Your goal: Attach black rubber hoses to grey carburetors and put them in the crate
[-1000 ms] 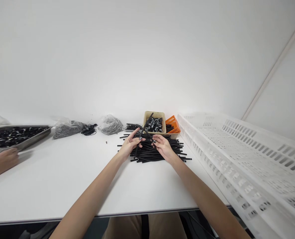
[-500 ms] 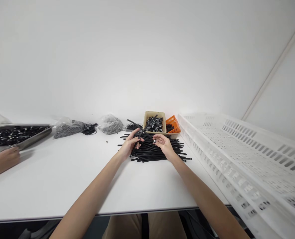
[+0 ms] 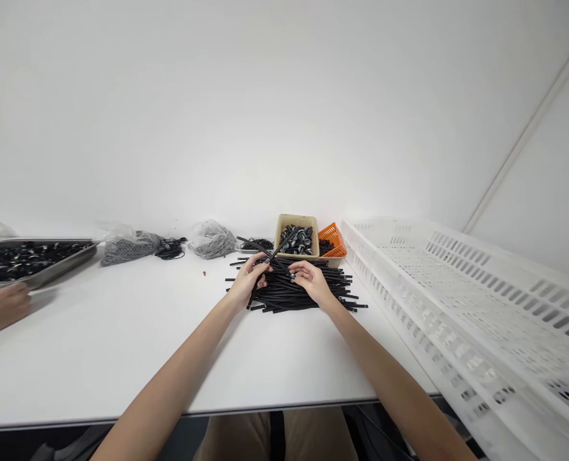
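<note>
My left hand [image 3: 249, 282] is closed on two thin black tubes that cross at its fingertips. One tube [image 3: 284, 243] slants up to the right, in front of the beige bin. The other tube [image 3: 246, 243] runs from the upper left down to my right hand [image 3: 310, 280], whose fingertips are pinched at its lower end. A small shiny spot shows at those fingertips; I cannot make out what it is. Beneath both hands lies a pile of black tubes [image 3: 294, 298] on the white table [image 3: 169, 358].
Behind the pile stand a beige bin [image 3: 278, 232] of small black-and-silver parts and an orange basket [image 3: 338, 238]. A long white crate [image 3: 438, 307] is at right. To the left are bagged grey parts [image 3: 212, 240], a metal tray [image 3: 80, 261] and another person's hand [image 3: 6, 307].
Both hands stay over the pile, shifted slightly left in view along with the scene. The right fingertips have moved a little along the tube's end. The grips look the same.
</note>
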Available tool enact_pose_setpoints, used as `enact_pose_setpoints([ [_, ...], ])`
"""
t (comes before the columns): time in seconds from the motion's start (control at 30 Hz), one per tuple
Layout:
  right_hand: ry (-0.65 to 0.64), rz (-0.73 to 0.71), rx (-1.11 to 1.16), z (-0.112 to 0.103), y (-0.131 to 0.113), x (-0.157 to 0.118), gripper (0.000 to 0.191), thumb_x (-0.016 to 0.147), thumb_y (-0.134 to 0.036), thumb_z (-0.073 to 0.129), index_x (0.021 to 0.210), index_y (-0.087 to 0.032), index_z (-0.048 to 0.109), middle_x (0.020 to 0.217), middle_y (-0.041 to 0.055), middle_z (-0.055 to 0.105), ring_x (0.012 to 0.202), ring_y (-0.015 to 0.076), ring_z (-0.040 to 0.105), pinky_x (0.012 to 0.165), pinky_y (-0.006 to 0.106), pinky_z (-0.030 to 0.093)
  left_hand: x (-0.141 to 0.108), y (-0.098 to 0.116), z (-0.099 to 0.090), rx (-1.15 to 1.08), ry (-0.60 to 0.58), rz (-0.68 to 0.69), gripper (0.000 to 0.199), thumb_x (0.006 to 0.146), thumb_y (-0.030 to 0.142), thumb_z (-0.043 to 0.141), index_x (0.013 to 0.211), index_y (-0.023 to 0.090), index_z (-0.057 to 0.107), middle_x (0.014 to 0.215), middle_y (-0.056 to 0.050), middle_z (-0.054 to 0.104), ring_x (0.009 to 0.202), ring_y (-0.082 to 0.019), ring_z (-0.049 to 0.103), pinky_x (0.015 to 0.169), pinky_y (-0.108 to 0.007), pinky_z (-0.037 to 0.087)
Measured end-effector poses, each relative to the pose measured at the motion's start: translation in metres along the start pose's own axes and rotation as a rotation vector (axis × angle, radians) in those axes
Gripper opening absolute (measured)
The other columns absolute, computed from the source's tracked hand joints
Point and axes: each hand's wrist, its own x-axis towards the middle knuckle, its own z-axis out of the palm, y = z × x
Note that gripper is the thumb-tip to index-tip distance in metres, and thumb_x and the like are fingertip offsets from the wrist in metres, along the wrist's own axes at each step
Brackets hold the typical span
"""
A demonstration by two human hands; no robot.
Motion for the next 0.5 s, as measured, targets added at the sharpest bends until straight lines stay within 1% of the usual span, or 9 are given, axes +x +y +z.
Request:
enact_pose_setpoints([
  [0.07, 0.002, 0.014, 0.015, 0.0004, -0.0017, -0.0003, 0.024, 0.064, -0.016, 0.068, 0.087, -0.021, 0.071, 0.085, 0.0025, 0.068, 0.083, 0.0169, 0.061, 0.075, 0.030, 0.050, 0.0011, -0.0015, -0.0007, 0.004, 0.004, 0.011, 0.042, 0.070, 0.040, 0.074, 0.105, 0.022, 0.058, 0.081, 0.003, 0.063, 0.047, -0.002, 0.041, 0.049, -0.019, 0.039],
  [0.17, -0.003, 0.034, 0.029, 0.0015, -0.0035, -0.0009, 0.024, 0.065, -0.019, 0.068, 0.088, -0.021, 0.071, 0.085, 0.0027, 0.069, 0.081, 0.0174, 0.062, 0.068, 0.028, 0.050, 0.0027, -0.0050, -0.0017, 0.029, 0.003, 0.018, 0.036, 0.069, 0.040, 0.075, 0.094, 0.019, 0.059, 0.092, 0.001, 0.065, 0.051, -0.002, 0.046, 0.050, -0.018, 0.043],
  [0.27, -0.021, 0.062, 0.029, 0.0032, -0.0055, -0.0020, 0.024, 0.067, -0.025, 0.071, 0.090, -0.021, 0.072, 0.080, 0.0017, 0.069, 0.076, 0.0174, 0.065, 0.065, 0.028, 0.049, 0.0028, -0.0071, -0.0012, 0.058, -0.001, -0.002, 0.038, 0.068, 0.038, 0.076, 0.097, 0.019, 0.061, 0.098, -0.001, 0.064, 0.057, -0.003, 0.054, 0.054, -0.017, 0.048],
  [0.4, -0.041, 0.089, -0.003, 0.0047, -0.0085, -0.0034, 0.027, 0.070, -0.031, 0.072, 0.095, -0.020, 0.072, 0.070, 0.0001, 0.069, 0.070, 0.0162, 0.065, 0.071, 0.031, 0.049, 0.0007, -0.0057, 0.0009, 0.084, -0.034, -0.021, 0.040, 0.069, 0.038, 0.077, 0.102, 0.019, 0.063, 0.097, -0.001, 0.064, 0.067, -0.005, 0.060, 0.059, -0.017, 0.053],
  [0.5, -0.043, 0.121, -0.007, 0.0049, -0.0086, -0.0034, 0.029, 0.072, -0.036, 0.071, 0.096, -0.019, 0.071, 0.062, -0.0014, 0.066, 0.063, 0.0148, 0.063, 0.065, 0.029, 0.048, -0.0010, -0.0048, 0.0021, 0.107, -0.065, -0.026, 0.041, 0.070, 0.039, 0.077, 0.103, 0.019, 0.064, 0.096, -0.003, 0.065, 0.070, -0.007, 0.062, 0.061, -0.017, 0.054],
])
